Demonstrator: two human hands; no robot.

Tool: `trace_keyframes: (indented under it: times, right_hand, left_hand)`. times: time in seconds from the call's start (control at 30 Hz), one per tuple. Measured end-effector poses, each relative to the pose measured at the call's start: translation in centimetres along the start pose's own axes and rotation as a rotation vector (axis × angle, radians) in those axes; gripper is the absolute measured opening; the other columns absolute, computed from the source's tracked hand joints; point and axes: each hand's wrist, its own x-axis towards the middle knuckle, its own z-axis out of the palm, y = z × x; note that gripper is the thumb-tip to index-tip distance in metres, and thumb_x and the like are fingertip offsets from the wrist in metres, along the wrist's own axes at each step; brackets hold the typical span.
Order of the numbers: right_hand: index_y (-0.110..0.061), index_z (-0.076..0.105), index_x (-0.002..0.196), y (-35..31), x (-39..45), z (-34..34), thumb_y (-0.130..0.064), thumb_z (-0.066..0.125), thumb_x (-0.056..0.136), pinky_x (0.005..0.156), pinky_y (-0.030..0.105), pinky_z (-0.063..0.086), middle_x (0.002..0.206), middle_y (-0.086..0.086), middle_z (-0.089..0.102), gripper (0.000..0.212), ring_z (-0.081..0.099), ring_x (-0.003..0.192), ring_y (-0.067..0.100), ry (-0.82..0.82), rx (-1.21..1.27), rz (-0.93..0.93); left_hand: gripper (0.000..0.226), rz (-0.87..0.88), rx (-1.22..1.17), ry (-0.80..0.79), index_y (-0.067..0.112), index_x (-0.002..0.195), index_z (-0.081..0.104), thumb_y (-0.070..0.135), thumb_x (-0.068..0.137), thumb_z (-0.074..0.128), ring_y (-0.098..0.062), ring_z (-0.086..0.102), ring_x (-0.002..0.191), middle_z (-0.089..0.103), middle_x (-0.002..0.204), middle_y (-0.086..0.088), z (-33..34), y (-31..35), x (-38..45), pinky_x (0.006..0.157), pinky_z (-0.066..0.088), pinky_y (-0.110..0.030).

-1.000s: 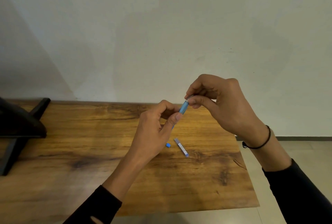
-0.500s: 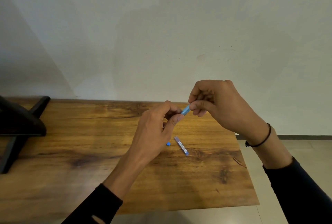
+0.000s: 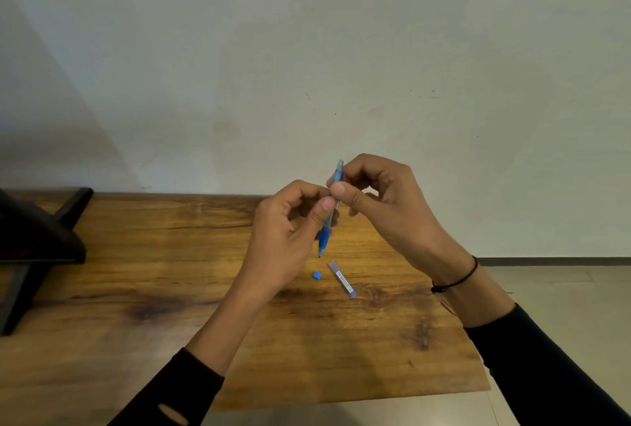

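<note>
On the table lie a small blue cap and a lead case, near each other, neither one held. Just above them both hands hold the pencil nearly upright, tip down, clear of the wood. The left hand pinches its middle and the right hand pinches its top end. With the cap off, the pencil seems opened for refilling. Loading lead and recapping appear to be left. A plain wall stands behind.
</note>
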Motion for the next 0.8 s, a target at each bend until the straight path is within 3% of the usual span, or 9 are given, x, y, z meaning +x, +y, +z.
trace_keyframes:
  times: [0.1, 0.17, 0.23, 0.3, 0.4, 0.47, 0.63, 0.8]
  right_hand:
    - [-0.004, 0.067, 0.109, -0.5, 0.2, 0.2, -0.014, 0.058, 0.109, 0.088, 0.041, 0.064, 0.097, 0.013, 0.079, 0.014, 0.077, 0.096, 0.026, 0.072, 0.139, 0.053]
    - [-0.005, 0.062, 0.116, -1.7, 0.4, -0.4, -0.012, 0.046, 0.114, 0.091, 0.041, 0.062, 0.089, 0.01, 0.073, 0.018, 0.075, 0.089, 0.025, 0.115, 0.35, 0.093]
    - [-0.009, 0.057, 0.117, -3.5, 0.7, -1.4, -0.012, 0.037, 0.115, 0.081, 0.04, 0.061, 0.08, 0.004, 0.059, 0.02, 0.064, 0.076, 0.021, 0.15, 0.602, 0.143]
    - [-0.013, 0.054, 0.109, -5.3, 0.8, -2.6, -0.019, 0.036, 0.114, 0.065, 0.032, 0.047, 0.075, 0.001, 0.045, 0.02, 0.048, 0.065, 0.016, 0.17, 0.805, 0.19]
    - [-0.016, 0.05, 0.082, -7.8, 0.7, -4.4, -0.048, 0.035, 0.111, 0.054, 0.03, 0.023, 0.067, -0.002, 0.028, 0.045, 0.025, 0.056, 0.013, 0.192, 0.9, 0.222]
    - [-0.018, 0.037, 0.067, -9.1, 0.6, -5.4, -0.052, 0.034, 0.108, 0.049, 0.03, 0.014, 0.061, -0.004, 0.019, 0.053, 0.014, 0.053, 0.013, 0.246, 0.929, 0.228]
    - [-0.02, 0.03, 0.059, -11.3, 0.2, -6.2, -0.042, 0.034, 0.103, 0.044, 0.028, 0.012, 0.051, -0.006, 0.017, 0.049, 0.009, 0.049, 0.013, 0.377, 1.058, 0.226]
    - [-0.019, 0.031, 0.059, -12.8, 0.0, -5.7, -0.042, 0.033, 0.103, 0.042, 0.027, 0.014, 0.049, -0.006, 0.019, 0.049, 0.01, 0.048, 0.012, 0.351, 1.066, 0.205]
  left_hand:
    - [0.026, -0.019, -0.004, -0.004, 0.022, 0.112, 0.077, 0.041, 0.101, 0.062, -0.016, 0.082, 0.094, 0.083, 0.099, 0.003, 0.1, 0.2, -0.1, 0.079, 0.07, -0.039]
    - [0.034, -0.042, -0.04, 0.017, 0.018, 0.116, 0.076, 0.042, 0.105, 0.056, -0.013, 0.082, 0.092, 0.084, 0.102, 0.004, -0.1, 0.6, 0.1, 0.08, 0.07, -0.038]
    - [0.037, -0.044, -0.071, 0.049, 0.014, 0.119, 0.076, 0.04, 0.108, 0.052, -0.013, 0.08, 0.088, 0.082, 0.1, -0.002, -0.6, 1.1, 0.4, 0.08, 0.067, -0.038]
    - [0.032, -0.022, -0.075, 0.064, 0.014, 0.119, 0.076, 0.034, 0.112, 0.053, -0.013, 0.078, 0.086, 0.081, 0.098, -0.006, -1.3, 1.8, 0.9, 0.08, 0.067, -0.035]
    - [0.025, 0.029, -0.058, 0.088, 0.019, 0.114, 0.078, 0.034, 0.11, 0.059, -0.014, 0.077, 0.085, 0.081, 0.095, -0.004, -2.1, 3.0, 1.4, 0.08, 0.069, -0.035]
    - [0.024, 0.057, -0.036, 0.112, 0.019, 0.113, 0.078, 0.034, 0.109, 0.059, -0.015, 0.078, 0.086, 0.081, 0.094, -0.004, -2.6, 3.6, 1.5, 0.081, 0.069, -0.038]
    - [0.02, 0.146, 0.03, 0.129, 0.025, 0.112, 0.079, 0.032, 0.108, 0.06, -0.018, 0.08, 0.09, 0.081, 0.097, -0.002, -3.2, 5.3, 1.6, 0.081, 0.069, -0.034]
    - [0.018, 0.208, 0.062, 0.13, 0.027, 0.111, 0.078, 0.029, 0.108, 0.061, -0.019, 0.08, 0.092, 0.081, 0.096, 0.002, -3.4, 7.1, 1.6, 0.08, 0.068, -0.029]
